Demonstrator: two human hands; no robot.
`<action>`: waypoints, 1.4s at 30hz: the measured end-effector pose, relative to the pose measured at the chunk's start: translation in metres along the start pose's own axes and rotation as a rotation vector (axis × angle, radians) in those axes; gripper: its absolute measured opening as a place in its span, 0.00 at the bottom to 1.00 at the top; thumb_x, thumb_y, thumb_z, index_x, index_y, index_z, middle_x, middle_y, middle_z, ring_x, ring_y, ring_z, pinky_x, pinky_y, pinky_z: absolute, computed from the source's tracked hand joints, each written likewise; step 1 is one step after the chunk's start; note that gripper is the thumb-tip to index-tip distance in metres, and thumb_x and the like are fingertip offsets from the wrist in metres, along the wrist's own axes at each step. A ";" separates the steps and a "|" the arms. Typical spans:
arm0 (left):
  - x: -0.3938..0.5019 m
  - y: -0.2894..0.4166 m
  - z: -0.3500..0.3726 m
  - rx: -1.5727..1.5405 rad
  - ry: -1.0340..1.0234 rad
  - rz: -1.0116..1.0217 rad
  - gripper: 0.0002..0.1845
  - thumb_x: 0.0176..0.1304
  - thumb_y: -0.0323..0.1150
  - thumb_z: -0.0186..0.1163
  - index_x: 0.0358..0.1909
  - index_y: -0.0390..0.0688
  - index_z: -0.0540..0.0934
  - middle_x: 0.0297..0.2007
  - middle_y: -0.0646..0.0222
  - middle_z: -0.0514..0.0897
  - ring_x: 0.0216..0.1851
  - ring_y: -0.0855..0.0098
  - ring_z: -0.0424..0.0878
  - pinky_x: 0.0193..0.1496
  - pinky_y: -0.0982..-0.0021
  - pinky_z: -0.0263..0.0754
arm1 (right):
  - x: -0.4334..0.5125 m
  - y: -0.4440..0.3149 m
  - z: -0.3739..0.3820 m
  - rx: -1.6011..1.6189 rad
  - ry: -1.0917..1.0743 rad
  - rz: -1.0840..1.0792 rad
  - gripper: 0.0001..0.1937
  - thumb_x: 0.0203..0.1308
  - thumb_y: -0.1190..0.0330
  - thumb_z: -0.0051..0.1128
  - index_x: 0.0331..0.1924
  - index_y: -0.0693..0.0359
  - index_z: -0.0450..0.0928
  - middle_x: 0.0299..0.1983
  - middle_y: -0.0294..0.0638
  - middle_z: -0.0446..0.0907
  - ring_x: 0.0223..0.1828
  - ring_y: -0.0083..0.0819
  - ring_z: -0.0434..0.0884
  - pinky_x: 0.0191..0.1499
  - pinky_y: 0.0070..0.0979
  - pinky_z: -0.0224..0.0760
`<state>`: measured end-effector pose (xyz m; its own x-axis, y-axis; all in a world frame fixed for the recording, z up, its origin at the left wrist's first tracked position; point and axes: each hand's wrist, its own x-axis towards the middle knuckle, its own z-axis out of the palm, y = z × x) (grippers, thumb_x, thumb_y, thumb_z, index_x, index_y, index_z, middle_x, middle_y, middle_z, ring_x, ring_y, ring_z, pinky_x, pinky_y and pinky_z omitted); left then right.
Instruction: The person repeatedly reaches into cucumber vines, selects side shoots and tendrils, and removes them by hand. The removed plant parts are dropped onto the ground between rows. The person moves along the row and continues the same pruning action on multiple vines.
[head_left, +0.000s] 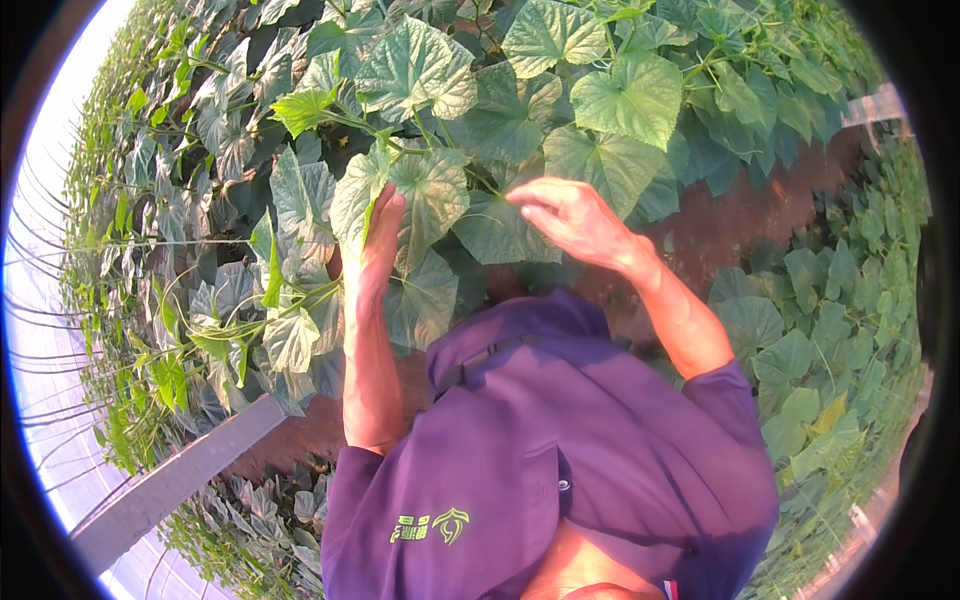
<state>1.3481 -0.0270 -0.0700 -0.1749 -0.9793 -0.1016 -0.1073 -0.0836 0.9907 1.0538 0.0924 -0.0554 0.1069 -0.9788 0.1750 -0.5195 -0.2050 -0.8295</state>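
Observation:
Before me stands a dense row of climbing vines with broad, toothed leaves, which look like cucumber plants. My left hand (381, 232) is raised among them, its palm side against a large leaf (352, 196); part of the hand is behind the leaf's edge, and I cannot tell whether the fingers grip anything. My right hand (574, 217) is bent at the wrist, with thumb and forefinger close together at a thin leaf stalk (484, 182) above a dark green leaf (504, 229). Whether the fingertips pinch that stalk is not clear.
A thin string (187, 242) runs across the foliage on the left. A grey post or beam (180, 480) slants at the lower left, near the pale greenhouse film (45, 360). Reddish-brown soil (750, 217) lies between this row and another row of plants (817, 337) on the right.

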 end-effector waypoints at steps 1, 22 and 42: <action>0.014 -0.001 -0.003 0.112 -0.055 -0.065 0.31 0.72 0.34 0.71 0.73 0.37 0.74 0.67 0.55 0.80 0.65 0.65 0.82 0.68 0.64 0.78 | 0.017 0.015 0.013 0.012 0.057 0.009 0.14 0.73 0.71 0.59 0.56 0.66 0.85 0.51 0.51 0.88 0.52 0.45 0.88 0.55 0.37 0.81; 0.064 -0.006 0.061 0.190 -0.171 -0.156 0.30 0.72 0.42 0.74 0.69 0.38 0.80 0.59 0.61 0.87 0.59 0.71 0.82 0.67 0.67 0.73 | 0.077 0.216 0.176 0.195 -0.046 0.444 0.11 0.60 0.68 0.63 0.42 0.65 0.87 0.39 0.58 0.88 0.42 0.56 0.89 0.47 0.44 0.82; -0.029 -0.064 0.010 0.033 0.155 -0.063 0.17 0.84 0.35 0.58 0.64 0.36 0.83 0.63 0.60 0.86 0.57 0.72 0.86 0.55 0.70 0.80 | 0.149 0.230 0.160 0.505 0.030 0.421 0.15 0.78 0.62 0.50 0.54 0.61 0.84 0.41 0.39 0.90 0.42 0.26 0.85 0.46 0.27 0.75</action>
<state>1.3502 0.0083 -0.1309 -0.0138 -0.9893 -0.1455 -0.1456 -0.1420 0.9791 1.0858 -0.1008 -0.3054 -0.0465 -0.9766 -0.2099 -0.0496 0.2121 -0.9760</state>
